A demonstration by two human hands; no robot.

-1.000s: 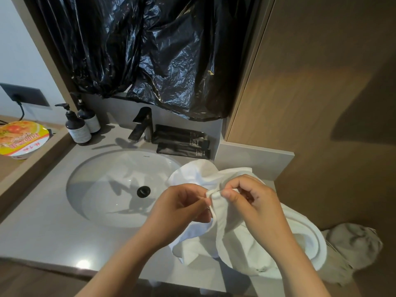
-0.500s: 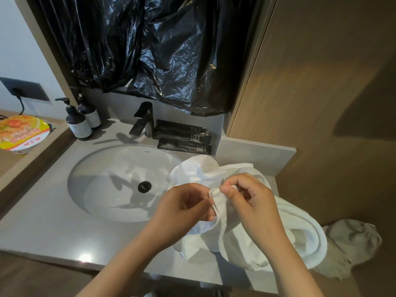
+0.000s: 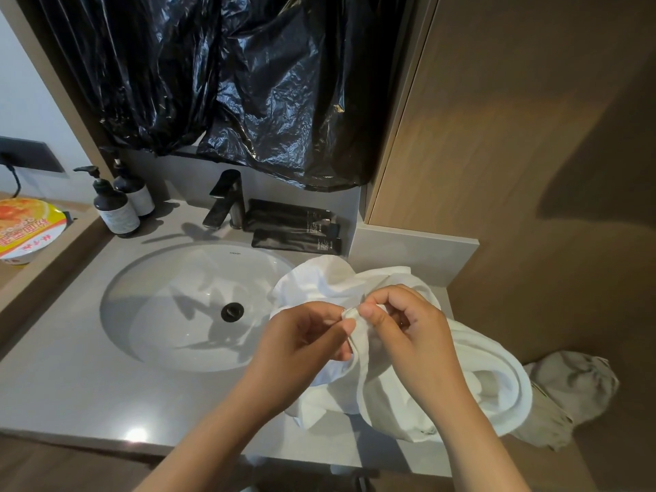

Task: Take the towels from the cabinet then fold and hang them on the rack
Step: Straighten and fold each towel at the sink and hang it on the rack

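Towel (image 3: 397, 388) bunched on counter (image 3: 64, 385) beside sink (image 3: 170, 314); one edge pinched between left hand (image 3: 305, 342) and right hand (image 3: 408, 335), thumbs nearly touching. Bulk hung below and right of grip, nearer right hand; long axis not discernible.

Left hand (image 3: 305, 342) and right hand (image 3: 408, 328) meet, fingers (image 3: 349, 326) apparently pinched shut.
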